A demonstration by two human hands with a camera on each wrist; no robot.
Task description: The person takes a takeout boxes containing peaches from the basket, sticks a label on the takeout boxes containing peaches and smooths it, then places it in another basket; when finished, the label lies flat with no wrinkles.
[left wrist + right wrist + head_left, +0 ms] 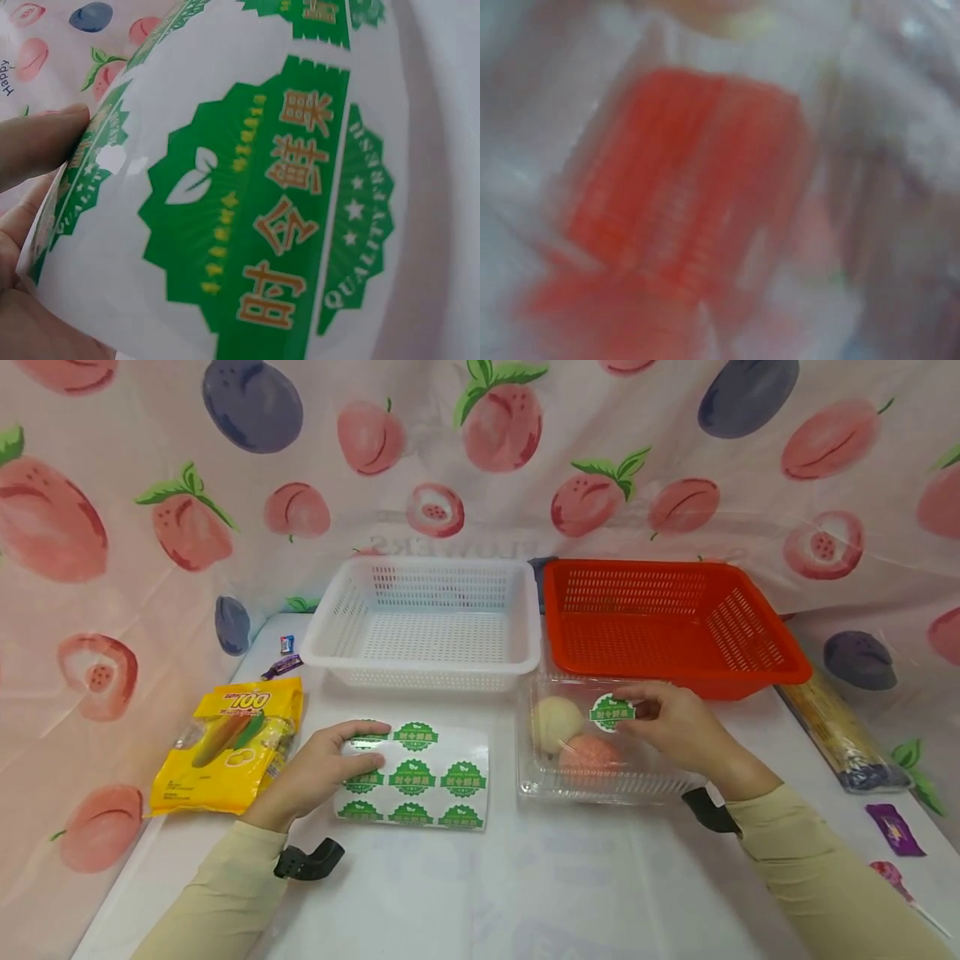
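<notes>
Checking the head view, I see my left hand (318, 768) resting on a sheet of green stickers (416, 774) on the white table (525, 877), fingers curled over its left edge; the left wrist view shows a thumb (37, 142) pinching that edge. My right hand (675, 722) presses a round green sticker (611, 712) onto the lid of a clear plastic box (600, 752), fingertips pinched at the sticker's rim. Two round buns, one pale (557, 722) and one pink (588, 756), lie inside. A white basket (427, 622) and a red basket (667, 627) stand behind. A yellow snack bag (228, 747) lies left. The right wrist view is blurred.
</notes>
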